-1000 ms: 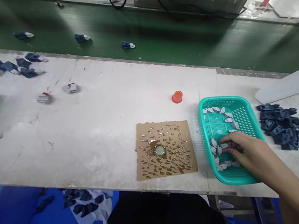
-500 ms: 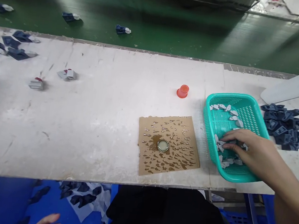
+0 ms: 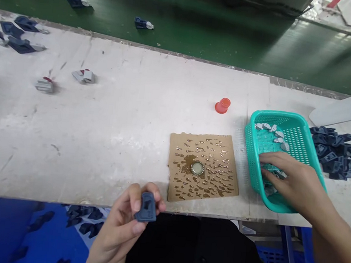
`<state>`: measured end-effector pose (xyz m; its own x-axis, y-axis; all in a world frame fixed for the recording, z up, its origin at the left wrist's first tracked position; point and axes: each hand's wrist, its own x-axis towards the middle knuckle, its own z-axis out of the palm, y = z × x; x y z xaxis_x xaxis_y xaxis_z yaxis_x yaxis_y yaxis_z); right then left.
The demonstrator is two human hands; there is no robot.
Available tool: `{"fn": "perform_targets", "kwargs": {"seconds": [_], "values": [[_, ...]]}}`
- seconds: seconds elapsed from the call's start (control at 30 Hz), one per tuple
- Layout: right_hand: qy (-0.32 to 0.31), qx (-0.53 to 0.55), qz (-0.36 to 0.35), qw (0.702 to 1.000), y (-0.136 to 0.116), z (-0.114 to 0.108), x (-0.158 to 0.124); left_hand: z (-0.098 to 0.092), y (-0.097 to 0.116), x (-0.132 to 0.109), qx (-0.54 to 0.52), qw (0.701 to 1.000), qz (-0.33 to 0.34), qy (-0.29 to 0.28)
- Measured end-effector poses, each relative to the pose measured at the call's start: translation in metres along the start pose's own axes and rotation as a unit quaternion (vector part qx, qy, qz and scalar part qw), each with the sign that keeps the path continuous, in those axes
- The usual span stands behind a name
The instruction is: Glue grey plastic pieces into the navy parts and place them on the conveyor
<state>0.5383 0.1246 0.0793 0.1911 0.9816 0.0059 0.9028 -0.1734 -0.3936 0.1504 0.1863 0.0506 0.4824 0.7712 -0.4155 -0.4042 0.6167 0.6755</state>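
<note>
My left hand (image 3: 120, 229) is raised at the table's near edge, its fingers pinched on a small dark blue plastic piece (image 3: 146, 207). My right hand (image 3: 291, 180) reaches into a teal plastic basket (image 3: 299, 122), fingers curled over the small grey pieces (image 3: 270, 129) lying in it; what the fingers hold is hidden. A square of brown cardboard (image 3: 204, 167) dotted with glue drops lies between the hands, with a metal bottle cap (image 3: 197, 168) on it.
A small red cap (image 3: 223, 105) stands behind the cardboard. A heap of dark blue pieces (image 3: 335, 151) lies right of the basket. Assembled blue-and-grey parts (image 3: 83, 75) are scattered at left and on the green conveyor belt (image 3: 202, 31). More blue pieces (image 3: 88, 218) lie below the table.
My left hand has come up from below the table holding a dark blue piece. The right hand stays in the basket, shifting slightly among the grey pieces. The view has tilted down.
</note>
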Motion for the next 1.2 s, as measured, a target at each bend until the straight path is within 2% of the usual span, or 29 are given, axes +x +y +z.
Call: {"fn": "perform_targets", "kwargs": {"seconds": [0.1,0.2,0.27,0.3,0.37,0.47,0.5,0.57,0.7,0.8,0.87,0.93,1.0,1.03,1.1,1.2], "values": [[0.025,0.073,0.052,0.996,-0.009,-0.006,-0.01,0.012,-0.005,0.003,0.016,1.0,-0.006,-0.002],[0.044,0.163,0.083,0.982,-0.026,-0.017,-0.018,0.025,-0.003,0.002,0.06,0.997,0.0,0.049],[0.046,0.244,0.104,0.963,-0.041,-0.023,-0.02,0.031,0.0,0.001,0.097,0.992,0.008,0.076],[0.042,0.298,0.118,0.946,-0.049,-0.025,-0.019,0.033,0.002,0.002,0.113,0.991,0.013,0.077],[0.006,0.427,0.143,0.893,-0.065,-0.027,-0.016,0.033,0.004,0.002,0.109,0.993,0.019,0.05],[-0.102,0.57,0.168,0.798,-0.088,-0.023,-0.006,0.033,0.004,0.003,0.03,0.999,-0.004,-0.016],[-0.133,0.591,0.172,0.777,-0.095,-0.02,-0.003,0.034,0.004,0.003,0.001,0.999,-0.014,-0.03],[-0.163,0.605,0.173,0.76,-0.106,-0.013,0.004,0.037,0.001,0.003,-0.038,0.998,-0.023,-0.035],[-0.198,0.584,0.163,0.771,-0.118,0.002,0.016,0.041,-0.007,0.006,-0.077,0.997,-0.021,-0.014],[-0.187,0.543,0.141,0.806,-0.114,0.012,0.018,0.039,-0.012,0.008,-0.091,0.996,-0.001,0.019],[-0.185,0.487,0.113,0.846,-0.107,0.016,0.016,0.037,-0.013,0.009,-0.094,0.995,0.008,0.036],[-0.162,0.369,0.081,0.912,-0.101,0.018,0.012,0.037,-0.012,0.009,-0.099,0.994,0.012,0.044],[-0.086,0.195,0.01,0.977,-0.1,0.021,0.01,0.037,-0.01,0.009,-0.104,0.993,0.014,0.045],[-0.04,0.11,-0.045,0.992,-0.1,0.022,0.01,0.037,-0.009,0.009,-0.104,0.993,0.019,0.049],[0.02,-0.002,-0.164,0.986,-0.105,0.028,0.011,0.038,-0.009,0.009,-0.1,0.993,0.03,0.057],[0.028,-0.066,-0.276,0.958,-0.111,0.039,0.013,0.038,-0.009,0.009,-0.097,0.992,0.034,0.068]]}}
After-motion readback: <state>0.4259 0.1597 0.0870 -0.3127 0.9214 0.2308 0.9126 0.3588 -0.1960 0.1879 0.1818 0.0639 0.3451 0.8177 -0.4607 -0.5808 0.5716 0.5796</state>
